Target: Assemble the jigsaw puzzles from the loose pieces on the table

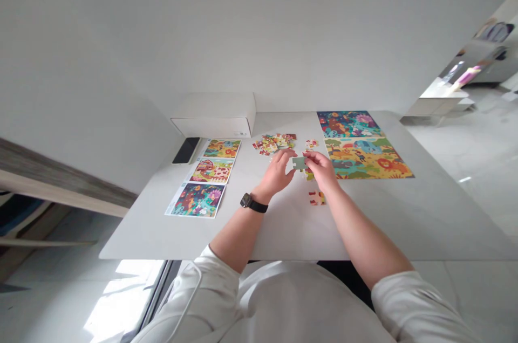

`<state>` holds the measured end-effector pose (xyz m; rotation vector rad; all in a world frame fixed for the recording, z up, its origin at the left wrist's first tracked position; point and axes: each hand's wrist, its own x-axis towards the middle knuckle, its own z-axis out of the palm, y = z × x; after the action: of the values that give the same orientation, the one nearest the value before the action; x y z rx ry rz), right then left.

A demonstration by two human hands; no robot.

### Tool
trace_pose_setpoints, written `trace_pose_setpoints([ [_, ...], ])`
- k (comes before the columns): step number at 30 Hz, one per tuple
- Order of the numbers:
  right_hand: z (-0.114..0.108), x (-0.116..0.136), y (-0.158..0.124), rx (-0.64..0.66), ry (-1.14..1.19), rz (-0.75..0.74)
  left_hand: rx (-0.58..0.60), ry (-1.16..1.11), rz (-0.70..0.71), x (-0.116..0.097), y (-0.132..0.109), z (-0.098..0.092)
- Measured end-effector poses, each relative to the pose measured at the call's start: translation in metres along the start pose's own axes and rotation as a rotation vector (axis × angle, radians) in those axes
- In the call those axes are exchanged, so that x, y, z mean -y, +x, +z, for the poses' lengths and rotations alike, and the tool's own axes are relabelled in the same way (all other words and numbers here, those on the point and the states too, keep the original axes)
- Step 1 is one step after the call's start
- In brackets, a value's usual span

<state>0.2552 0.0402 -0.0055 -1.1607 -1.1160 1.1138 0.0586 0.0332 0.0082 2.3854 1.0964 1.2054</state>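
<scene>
My right hand (321,166) pinches a pale green puzzle piece (299,163) at its right end, over the middle of the table. Close to the piece's left side is my left hand (278,171), its thumb and fingers apart and curved around nothing. Beyond the left hand lies a heap of loose puzzle pieces (275,143). A few pieces (311,143) rest behind the right hand, and partly hidden pieces (309,175) show under it. Nearer to me sit some reddish-yellow pieces (317,198).
Three printed pictures (199,200) lie on the left of the white table (283,235), beside a phone (186,150). A white box (214,116) stands at the back left. Two puzzle pictures (366,158) lie at the right.
</scene>
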Motion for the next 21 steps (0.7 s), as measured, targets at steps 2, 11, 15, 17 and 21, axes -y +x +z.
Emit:
trace_pose_setpoints([
  [2,0.0,-0.002,0.001,-0.007,-0.005,0.009,-0.003,0.001,-0.004,0.004,-0.004,0.005],
  [11,-0.003,-0.011,0.001,0.054,-0.073,-0.016,-0.021,0.026,0.008,0.013,-0.016,0.01],
  [15,-0.007,-0.011,0.003,0.072,-0.175,-0.045,-0.033,0.015,-0.02,0.016,-0.019,0.013],
  [17,-0.008,-0.011,0.003,0.085,-0.204,-0.044,-0.043,0.008,-0.028,0.017,-0.019,0.014],
  [21,-0.008,-0.013,0.004,0.106,-0.235,-0.038,-0.03,0.041,0.005,0.016,-0.018,0.012],
])
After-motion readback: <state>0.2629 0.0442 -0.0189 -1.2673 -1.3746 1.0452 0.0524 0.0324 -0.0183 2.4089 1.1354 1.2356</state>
